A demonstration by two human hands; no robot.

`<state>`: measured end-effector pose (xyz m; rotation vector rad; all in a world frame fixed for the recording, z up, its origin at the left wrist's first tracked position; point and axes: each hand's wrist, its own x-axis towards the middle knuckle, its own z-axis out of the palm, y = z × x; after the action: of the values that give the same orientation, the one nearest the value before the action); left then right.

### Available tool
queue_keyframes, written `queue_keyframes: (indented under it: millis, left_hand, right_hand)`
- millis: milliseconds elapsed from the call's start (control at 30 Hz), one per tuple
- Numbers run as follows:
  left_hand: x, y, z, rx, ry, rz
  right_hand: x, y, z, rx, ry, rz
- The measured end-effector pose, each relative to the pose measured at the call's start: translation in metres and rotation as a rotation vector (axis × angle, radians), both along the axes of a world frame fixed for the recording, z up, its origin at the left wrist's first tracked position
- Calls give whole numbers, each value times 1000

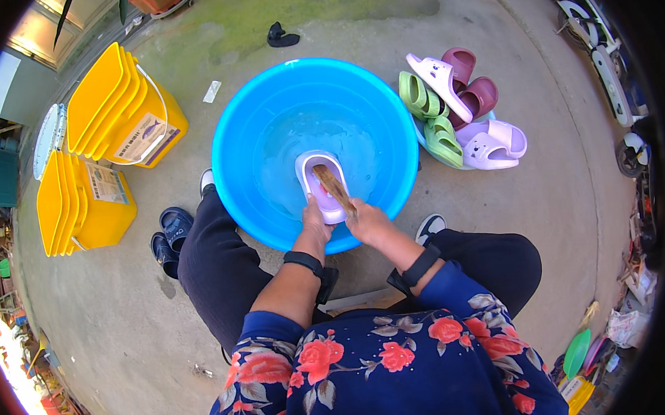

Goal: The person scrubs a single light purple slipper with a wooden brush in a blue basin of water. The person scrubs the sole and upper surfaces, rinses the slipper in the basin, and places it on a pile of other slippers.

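Observation:
A large blue plastic basin [311,73] with water in it stands on the ground between my feet. My left hand [314,219] grips the near end of a light purple slipper [333,213] over the basin. In my right hand [367,221] is the handle of a wooden brush [331,185], which lies over the slipper's inner sole; its bristles are hidden. To the right of the basin, light purple slippers [490,145], green slippers [443,139] and dark red slippers [479,97] are piled on a light blue container, mostly covered by them.
Stacked yellow buckets [161,112] and more yellow buckets [107,208] stand at the left. Dark blue slippers [175,227] lie beside my left leg. A black item [282,36] lies beyond the basin. A white scooter [608,80] is at the far right.

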<state>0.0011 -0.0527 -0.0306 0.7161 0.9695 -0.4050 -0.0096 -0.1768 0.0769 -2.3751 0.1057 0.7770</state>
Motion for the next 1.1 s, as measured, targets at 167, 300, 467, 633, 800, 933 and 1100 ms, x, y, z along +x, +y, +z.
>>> queue_keyframes:
  millis: [167,300,467,633,800,933,1100]
  left_hand:
    - [-8,-4,-2,179,56,-120]
    - [-8,-7,2,327,59,-184]
    - [-9,-1,0,393,31,-189]
    - [-8,13,-14,299,57,-13]
    - [-7,19,-30,122,-7,107]
    - [-6,18,-27,136,11,121]
    - [-6,12,-17,205,66,140]
  right_hand:
    - [19,7,-39,-11,-54,-72]
    - [32,11,-56,0,-33,-185]
    - [40,18,-68,112,-93,-176]
    - [34,25,-65,307,-34,-81]
    - [12,18,-22,277,-29,57]
    - [2,-4,28,13,54,223]
    - [5,-20,65,-171,75,326]
